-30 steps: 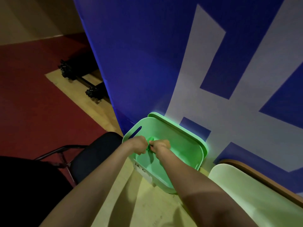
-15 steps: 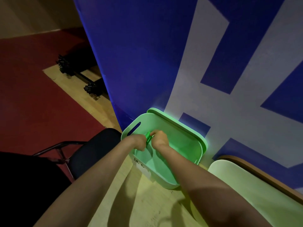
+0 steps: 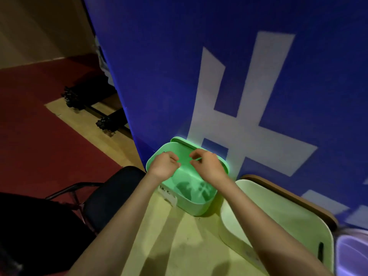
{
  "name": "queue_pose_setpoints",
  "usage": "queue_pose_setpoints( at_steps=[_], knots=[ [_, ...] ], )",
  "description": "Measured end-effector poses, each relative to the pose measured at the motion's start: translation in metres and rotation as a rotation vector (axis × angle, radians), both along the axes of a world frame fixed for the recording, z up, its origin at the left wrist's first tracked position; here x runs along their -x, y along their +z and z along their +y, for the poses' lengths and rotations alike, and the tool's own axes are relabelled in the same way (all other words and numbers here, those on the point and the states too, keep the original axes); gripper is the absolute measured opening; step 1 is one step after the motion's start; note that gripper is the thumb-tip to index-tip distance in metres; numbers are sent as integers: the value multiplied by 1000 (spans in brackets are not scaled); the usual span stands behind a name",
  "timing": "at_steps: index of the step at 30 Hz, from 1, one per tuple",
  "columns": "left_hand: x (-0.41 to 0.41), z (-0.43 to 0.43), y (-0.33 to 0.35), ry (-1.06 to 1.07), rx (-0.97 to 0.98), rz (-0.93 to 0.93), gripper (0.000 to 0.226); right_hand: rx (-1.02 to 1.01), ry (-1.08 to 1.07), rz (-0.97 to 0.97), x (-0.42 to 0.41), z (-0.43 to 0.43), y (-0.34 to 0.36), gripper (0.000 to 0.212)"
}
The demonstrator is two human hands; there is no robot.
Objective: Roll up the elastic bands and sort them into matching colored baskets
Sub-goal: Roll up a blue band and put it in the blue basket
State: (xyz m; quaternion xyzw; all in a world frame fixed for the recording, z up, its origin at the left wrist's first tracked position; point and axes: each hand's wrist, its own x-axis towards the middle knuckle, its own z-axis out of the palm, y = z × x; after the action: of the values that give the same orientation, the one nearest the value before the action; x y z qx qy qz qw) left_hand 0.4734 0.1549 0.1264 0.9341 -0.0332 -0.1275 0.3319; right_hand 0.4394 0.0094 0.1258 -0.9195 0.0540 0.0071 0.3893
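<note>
- Left hand (image 3: 164, 164) and right hand (image 3: 207, 166) up over the green basket (image 3: 199, 208), slightly apart, fingers (image 3: 174, 157) curled inward.
- Gripping a band or not: cannot tell, too small to see.
- Basket sitting on the bench (image 3: 169, 246) at twelve o'clock, hard against the blue panel (image 3: 159, 76).

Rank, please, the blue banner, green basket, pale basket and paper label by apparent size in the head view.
Largest to smallest:
blue banner
pale basket, nearer the camera, so unsure
green basket
paper label

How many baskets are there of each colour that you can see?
Green basket: 1
Pale yellow basket: 1
Purple basket: 1
Total: 3
</note>
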Motion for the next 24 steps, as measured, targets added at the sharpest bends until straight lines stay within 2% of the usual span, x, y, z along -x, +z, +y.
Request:
queue_pose_setpoints(
  at_steps=[5, 10, 15, 20, 22, 24],
  knots=[
    [125, -28, 58, -73, 296, -286, 14, 101, -84, -320, 152, -62, 68, 20],
    [256, -72, 78, -317, 448, -280, 8, 196, -281, -474, 315, -110, 81, 18],
    [351, -117, 47, -575, 439, -305, 7, 255, -483, -468, 446, -139, 48, 24],
    [416, -144, -21, -733, 273, -321, 14, 315, -556, -397, 528, -153, -3, 40],
    [434, -148, -51, -792, 180, -314, 32, 407, -550, -289, 550, -157, -30, 52],
    [445, -150, -75, -839, 63, -277, 65, 462, -554, -57, 562, -158, -56, 73]
  ],
)
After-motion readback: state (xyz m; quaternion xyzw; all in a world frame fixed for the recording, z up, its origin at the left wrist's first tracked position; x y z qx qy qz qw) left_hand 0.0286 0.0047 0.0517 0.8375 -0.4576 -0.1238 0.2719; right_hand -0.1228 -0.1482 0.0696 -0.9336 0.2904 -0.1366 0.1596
